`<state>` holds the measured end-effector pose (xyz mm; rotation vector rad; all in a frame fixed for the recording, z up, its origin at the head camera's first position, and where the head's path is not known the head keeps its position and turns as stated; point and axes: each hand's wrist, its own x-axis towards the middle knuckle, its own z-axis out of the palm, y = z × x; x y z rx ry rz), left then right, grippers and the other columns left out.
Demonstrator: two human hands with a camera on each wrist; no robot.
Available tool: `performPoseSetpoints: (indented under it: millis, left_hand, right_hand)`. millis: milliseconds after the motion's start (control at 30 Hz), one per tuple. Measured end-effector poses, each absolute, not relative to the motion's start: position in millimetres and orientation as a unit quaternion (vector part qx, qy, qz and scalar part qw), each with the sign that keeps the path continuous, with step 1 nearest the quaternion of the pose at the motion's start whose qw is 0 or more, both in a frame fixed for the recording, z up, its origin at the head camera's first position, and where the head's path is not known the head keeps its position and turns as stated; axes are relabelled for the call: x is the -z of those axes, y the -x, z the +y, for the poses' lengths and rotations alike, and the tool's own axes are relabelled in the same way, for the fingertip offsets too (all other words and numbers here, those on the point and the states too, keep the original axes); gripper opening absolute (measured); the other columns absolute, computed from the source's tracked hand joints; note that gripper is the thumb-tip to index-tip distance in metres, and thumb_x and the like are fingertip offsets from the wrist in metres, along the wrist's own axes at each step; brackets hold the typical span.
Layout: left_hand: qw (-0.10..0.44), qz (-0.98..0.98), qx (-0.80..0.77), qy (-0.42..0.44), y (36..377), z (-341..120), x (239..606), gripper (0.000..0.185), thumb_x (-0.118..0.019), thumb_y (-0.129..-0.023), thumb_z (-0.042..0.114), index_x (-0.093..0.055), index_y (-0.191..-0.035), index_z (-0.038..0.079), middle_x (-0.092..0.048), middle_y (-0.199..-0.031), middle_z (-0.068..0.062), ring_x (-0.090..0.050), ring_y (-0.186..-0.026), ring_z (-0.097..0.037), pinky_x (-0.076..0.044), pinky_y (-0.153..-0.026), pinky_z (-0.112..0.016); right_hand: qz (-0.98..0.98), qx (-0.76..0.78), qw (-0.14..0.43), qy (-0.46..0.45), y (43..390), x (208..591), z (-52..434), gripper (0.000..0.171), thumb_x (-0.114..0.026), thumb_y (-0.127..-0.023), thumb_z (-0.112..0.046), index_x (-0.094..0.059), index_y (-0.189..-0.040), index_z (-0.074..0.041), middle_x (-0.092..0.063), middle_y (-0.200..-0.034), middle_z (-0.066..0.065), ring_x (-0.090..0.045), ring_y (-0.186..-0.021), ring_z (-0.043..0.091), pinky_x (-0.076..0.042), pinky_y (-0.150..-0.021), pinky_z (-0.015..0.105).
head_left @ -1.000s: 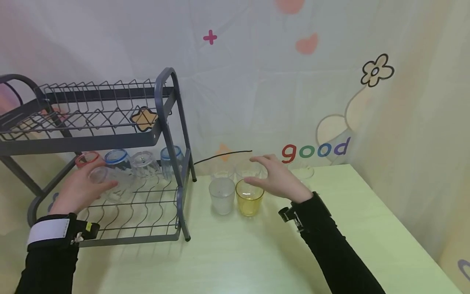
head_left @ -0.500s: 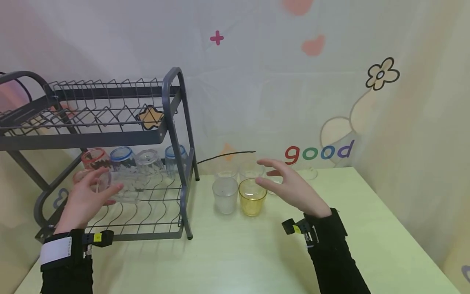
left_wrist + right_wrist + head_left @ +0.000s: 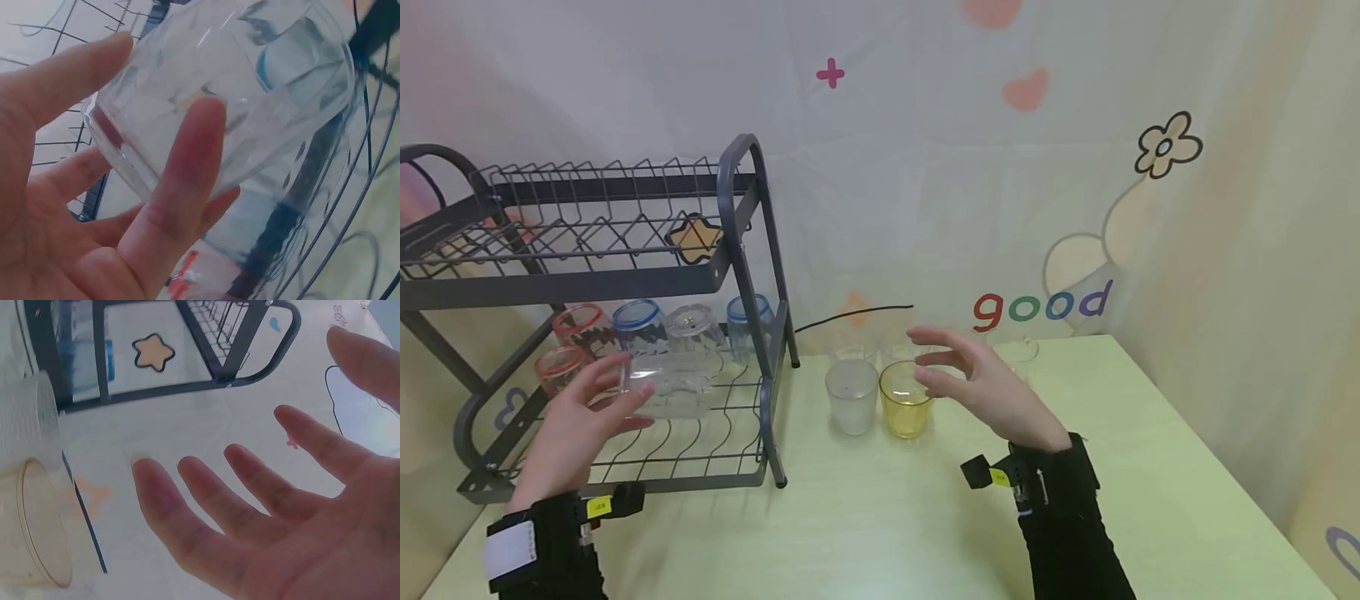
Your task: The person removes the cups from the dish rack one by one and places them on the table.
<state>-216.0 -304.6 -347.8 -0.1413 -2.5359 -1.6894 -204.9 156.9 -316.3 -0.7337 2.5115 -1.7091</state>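
A clear faceted glass [image 3: 668, 386] is held on its side in the grip of the left hand [image 3: 574, 421], with the thumb on one side and the fingers [image 3: 181, 187] curled round the other, as the left wrist view shows closely. The glass is held over the wire lower shelf of a dark grey dish rack [image 3: 741, 283], just above the wires. Beyond this grip, at the back of the shelf, a red-rimmed glass [image 3: 580, 327], a blue-rimmed glass [image 3: 638, 325], a clear glass [image 3: 697, 327] and a second blue-rimmed glass [image 3: 743, 323] are stood in a row. Just to the left of the grip, another red-rimmed glass [image 3: 559, 369] is seen.

The right hand [image 3: 981, 385] is held above the pale green desk [image 3: 887, 517] with its grip wide, fingers [image 3: 206, 512] spread and nothing held. Just to the left of this hand, a yellow glass [image 3: 906, 399] is stood upright on the desk, and a frosted glass [image 3: 852, 397] is stood just beside it, further left. More clear glasses are faintly seen behind these two, too pale to be counted.
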Motion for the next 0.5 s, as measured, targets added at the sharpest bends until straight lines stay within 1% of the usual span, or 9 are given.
performPoseSetpoints:
  millis: [33,133,233,300,367,433,500]
  left_hand:
    - [0.042,-0.821,0.566,0.054,216.2,-302.7,349.4,0.071,-0.059,-0.098,0.037,-0.022,-0.157,0.024,-0.025,-0.15,-0.029,-0.071,-0.09,-0.02,-0.033,-0.096,-0.07]
    - [0.025,-0.801,0.594,0.068,216.4,-298.0,354.6,0.069,-0.059,-0.099,0.034,-0.022,-0.156,0.027,-0.018,-0.153,-0.03,-0.071,-0.09,-0.017,-0.03,-0.098,-0.07]
    - [0.015,-0.787,0.612,0.074,215.9,-294.1,361.7,0.067,-0.059,-0.099,0.032,-0.024,-0.156,0.026,-0.012,-0.154,-0.031,-0.071,-0.092,-0.018,-0.046,-0.097,-0.052]
    - [0.012,-0.771,0.631,0.083,215.1,-291.4,367.1,0.065,-0.059,-0.099,0.029,-0.026,-0.155,0.025,-0.017,-0.152,-0.03,-0.071,-0.091,-0.019,-0.052,-0.092,-0.038]
    - [0.017,-0.75,0.654,0.095,214.4,-289.1,371.0,0.062,-0.059,-0.099,0.025,-0.03,-0.154,0.022,-0.029,-0.144,-0.024,-0.071,-0.09,-0.02,-0.055,-0.08,-0.025]
    - [0.02,-0.727,0.677,0.111,214.4,-286.3,373.5,0.059,-0.059,-0.099,0.02,-0.033,-0.152,0.02,-0.038,-0.135,-0.018,-0.07,-0.091,-0.02,-0.056,-0.079,-0.027]
    - [0.019,-0.706,0.696,0.128,215.0,-282.8,375.0,0.056,-0.058,-0.1,0.015,-0.036,-0.151,0.02,-0.044,-0.125,-0.011,-0.068,-0.094,-0.018,-0.057,-0.079,-0.03]
  right_hand:
    - [0.797,0.554,0.014,0.241,204.3,316.2,156.2,0.05,-0.066,-0.095,-0.031,-0.049,-0.141,-0.026,-0.047,-0.143,-0.007,-0.052,-0.125,0.019,-0.049,-0.095,0.045]
    - [0.783,0.569,0.024,0.25,202.5,316.4,154.2,0.049,-0.067,-0.095,-0.026,-0.049,-0.141,-0.024,-0.048,-0.143,-0.005,-0.052,-0.125,0.022,-0.05,-0.095,0.044]
    - [0.776,0.575,0.025,0.258,201.6,317.5,151.2,0.049,-0.067,-0.095,-0.024,-0.049,-0.141,-0.024,-0.049,-0.143,-0.005,-0.05,-0.127,0.024,-0.047,-0.098,0.046]
    - [0.771,0.58,0.028,0.262,200.2,317.9,149.0,0.05,-0.067,-0.094,-0.023,-0.049,-0.141,-0.024,-0.049,-0.143,-0.005,-0.05,-0.128,0.026,-0.045,-0.099,0.048]
    - [0.766,0.584,0.032,0.266,199.5,318.8,146.1,0.051,-0.068,-0.094,-0.022,-0.049,-0.142,-0.024,-0.048,-0.143,-0.006,-0.049,-0.129,0.027,-0.044,-0.1,0.049]
    - [0.768,0.581,0.033,0.266,198.6,318.6,143.9,0.052,-0.069,-0.093,-0.024,-0.05,-0.141,-0.026,-0.049,-0.143,-0.007,-0.049,-0.128,0.025,-0.043,-0.1,0.049]
    - [0.774,0.574,0.032,0.266,198.5,318.1,142.7,0.052,-0.069,-0.093,-0.025,-0.05,-0.141,-0.028,-0.049,-0.142,-0.009,-0.05,-0.127,0.022,-0.044,-0.099,0.048]
